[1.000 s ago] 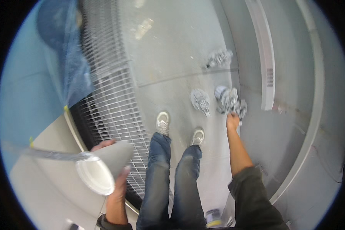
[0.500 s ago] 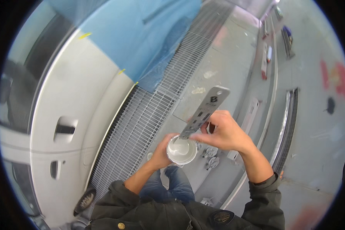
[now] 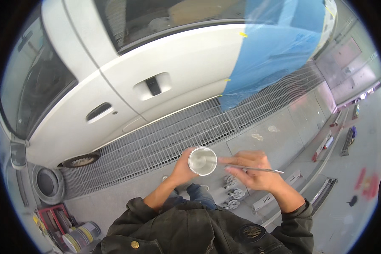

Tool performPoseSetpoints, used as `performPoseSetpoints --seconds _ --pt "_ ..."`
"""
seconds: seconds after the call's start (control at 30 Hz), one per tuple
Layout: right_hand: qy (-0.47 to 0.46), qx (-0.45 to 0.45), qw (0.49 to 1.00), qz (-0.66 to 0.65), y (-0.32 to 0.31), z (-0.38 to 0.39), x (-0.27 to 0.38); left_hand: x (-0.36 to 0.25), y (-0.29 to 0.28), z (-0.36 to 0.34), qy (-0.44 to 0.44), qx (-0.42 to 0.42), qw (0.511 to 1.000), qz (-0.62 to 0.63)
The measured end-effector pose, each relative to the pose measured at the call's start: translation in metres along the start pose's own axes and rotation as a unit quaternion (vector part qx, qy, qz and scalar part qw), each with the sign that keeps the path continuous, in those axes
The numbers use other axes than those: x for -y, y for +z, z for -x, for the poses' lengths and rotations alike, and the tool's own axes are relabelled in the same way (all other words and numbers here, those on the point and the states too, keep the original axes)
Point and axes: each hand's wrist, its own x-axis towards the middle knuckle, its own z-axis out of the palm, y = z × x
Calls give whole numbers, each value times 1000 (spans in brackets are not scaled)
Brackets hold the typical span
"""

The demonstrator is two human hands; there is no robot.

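One round, pale cup (image 3: 203, 148) sits in the left hand (image 3: 183, 169), fingers wrapped around its wall; just right of the cup, the right hand (image 3: 258, 161) pinches a thin, flat strip (image 3: 271, 170), grip nearly closed. Keeping the cup level should avoid spills. Beyond the cup: latticed grate (image 3: 173, 137), smooth white car (image 3: 190, 55), wrinkled blue film (image 3: 266, 55).

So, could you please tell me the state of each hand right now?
Left hand: holding the cup.
Right hand: holding the thin metal strip.
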Motion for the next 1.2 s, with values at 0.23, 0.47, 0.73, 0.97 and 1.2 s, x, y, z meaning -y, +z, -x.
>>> performPoseSetpoints --seconds 0.23,0.47,0.73,0.97,1.2 --pt "-51 28 998 16 59 -53 34 22 -63 20 28 -86 996 10" --pt "3 30 999 15 81 -87 59 15 -98 24 33 -117 992 22" --pt "8 4 999 40 87 -113 74 6 -119 22 28 -154 987 35" --pt "1 -14 997 74 89 -129 83 -8 -130 22 62 -147 987 31" --pt "28 -52 998 18 109 -135 94 -29 -149 26 22 -115 992 50"
